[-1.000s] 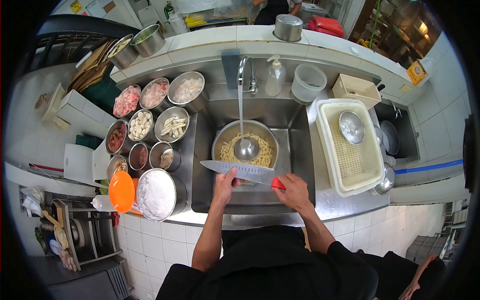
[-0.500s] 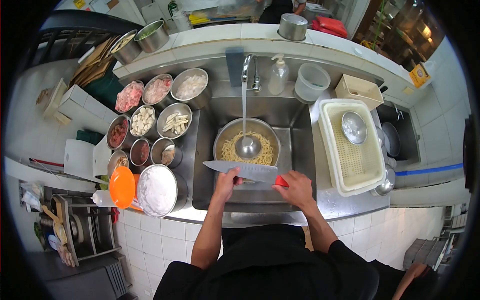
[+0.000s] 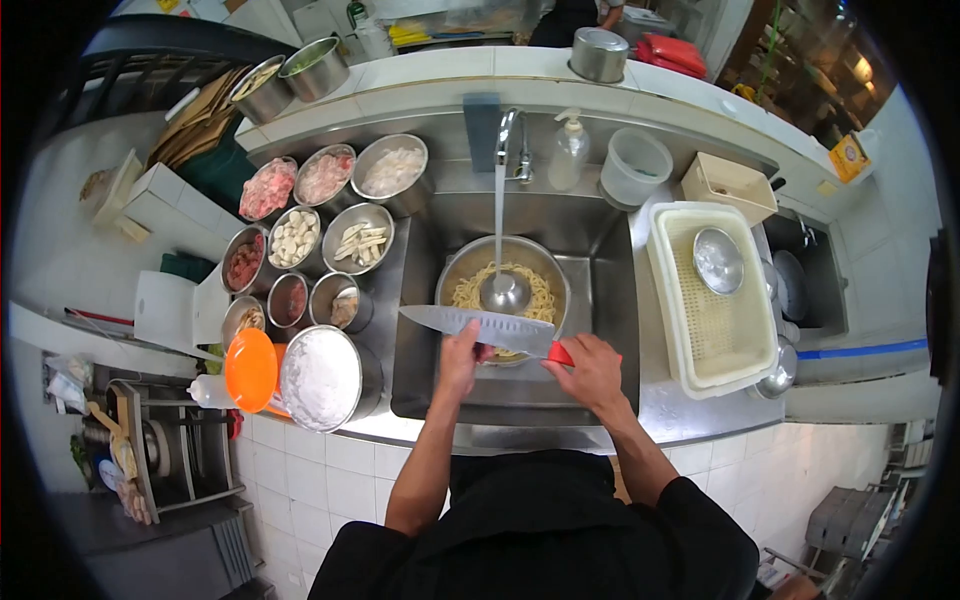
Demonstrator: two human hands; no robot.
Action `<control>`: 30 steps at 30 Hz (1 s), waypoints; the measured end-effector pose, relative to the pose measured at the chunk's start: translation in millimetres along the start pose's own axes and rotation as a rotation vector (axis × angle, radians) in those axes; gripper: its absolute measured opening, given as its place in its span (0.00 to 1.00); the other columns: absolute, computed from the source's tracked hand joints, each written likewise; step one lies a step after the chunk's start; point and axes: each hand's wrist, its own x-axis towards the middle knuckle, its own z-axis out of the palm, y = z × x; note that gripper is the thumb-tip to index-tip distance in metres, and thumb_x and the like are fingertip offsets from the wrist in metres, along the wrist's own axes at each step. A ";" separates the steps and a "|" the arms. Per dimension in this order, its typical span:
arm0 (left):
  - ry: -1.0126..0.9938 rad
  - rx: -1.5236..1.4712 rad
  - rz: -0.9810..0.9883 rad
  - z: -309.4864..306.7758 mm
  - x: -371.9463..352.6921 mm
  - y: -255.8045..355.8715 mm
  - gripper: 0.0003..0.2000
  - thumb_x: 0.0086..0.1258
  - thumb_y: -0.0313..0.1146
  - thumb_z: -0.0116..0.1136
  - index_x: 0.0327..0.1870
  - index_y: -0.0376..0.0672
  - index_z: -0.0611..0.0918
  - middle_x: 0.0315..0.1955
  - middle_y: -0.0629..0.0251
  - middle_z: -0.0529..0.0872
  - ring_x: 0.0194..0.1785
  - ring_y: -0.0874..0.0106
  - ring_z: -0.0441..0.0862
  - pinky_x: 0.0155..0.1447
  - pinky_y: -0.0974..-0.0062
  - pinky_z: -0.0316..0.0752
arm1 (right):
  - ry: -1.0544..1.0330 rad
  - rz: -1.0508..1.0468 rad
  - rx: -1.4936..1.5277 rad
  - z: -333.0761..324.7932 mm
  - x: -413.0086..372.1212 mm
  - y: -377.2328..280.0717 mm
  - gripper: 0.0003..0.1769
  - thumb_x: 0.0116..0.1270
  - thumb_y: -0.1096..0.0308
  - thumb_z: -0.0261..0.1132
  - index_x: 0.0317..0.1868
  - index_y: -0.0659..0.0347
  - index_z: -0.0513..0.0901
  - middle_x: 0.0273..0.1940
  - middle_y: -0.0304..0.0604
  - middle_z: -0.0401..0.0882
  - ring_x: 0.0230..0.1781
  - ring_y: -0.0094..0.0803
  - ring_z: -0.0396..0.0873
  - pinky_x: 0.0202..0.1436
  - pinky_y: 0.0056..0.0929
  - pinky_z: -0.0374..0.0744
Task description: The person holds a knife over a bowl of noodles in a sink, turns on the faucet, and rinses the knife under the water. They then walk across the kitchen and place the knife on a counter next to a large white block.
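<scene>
A large kitchen knife [image 3: 490,328] is held level across the front of the sink, its blade pointing left. My right hand [image 3: 592,374] is wrapped round its red handle. My left hand [image 3: 459,364] is closed at the blade's lower edge, with the fingers partly hidden behind it. Beyond the blade, a metal bowl [image 3: 452,270] of noodles [image 3: 540,298] sits in the steel sink [image 3: 600,375]. Water runs from the tap [image 3: 507,140] onto a round metal piece [image 3: 505,292] resting among the noodles.
On the left counter stand several metal pots of meat and sliced food, a tub of white powder [image 3: 322,380] and an orange lid [image 3: 251,370]. To the right is a cream plastic basket [image 3: 665,290] holding a metal bowl [image 3: 718,260]. A soap bottle [image 3: 569,155] stands behind the sink.
The view has shifted slightly. The knife has moved a little up and left over the bowl, its tip higher, with both hands still on it. Another person's arm at lower right is mostly out of view.
</scene>
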 end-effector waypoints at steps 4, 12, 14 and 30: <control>0.190 0.107 0.031 28.4 -0.1 -17.2 0.18 0.71 0.49 0.52 0.32 0.42 0.80 0.22 0.75 0.78 0.24 0.85 0.71 0.27 0.84 0.62 | 0.035 0.036 0.079 18.7 2.0 -18.5 0.17 0.50 0.62 0.73 0.36 0.62 0.79 0.33 0.48 0.76 0.34 0.46 0.76 0.38 0.40 0.75; 0.265 -0.149 0.178 68.4 7.1 -10.2 0.16 0.76 0.46 0.45 0.43 0.41 0.77 0.33 0.72 0.79 0.35 0.82 0.74 0.40 0.79 0.71 | -0.200 0.167 0.321 27.3 -14.2 -43.6 0.21 0.58 0.67 0.66 0.48 0.66 0.70 0.38 0.61 0.78 0.37 0.59 0.77 0.38 0.52 0.74; 0.275 -0.226 0.209 74.7 7.2 -6.0 0.16 0.76 0.45 0.45 0.41 0.41 0.77 0.32 0.72 0.78 0.35 0.83 0.72 0.41 0.80 0.69 | -0.205 0.239 0.329 26.2 -13.2 -44.2 0.22 0.60 0.66 0.65 0.50 0.66 0.68 0.38 0.62 0.78 0.36 0.61 0.77 0.37 0.52 0.74; 0.306 0.006 0.434 73.7 40.7 41.1 0.18 0.77 0.43 0.42 0.36 0.38 0.77 0.28 0.73 0.77 0.31 0.83 0.71 0.37 0.80 0.67 | -0.142 0.150 0.313 3.6 10.5 -70.8 0.25 0.63 0.70 0.61 0.58 0.69 0.66 0.47 0.60 0.75 0.47 0.58 0.75 0.47 0.47 0.75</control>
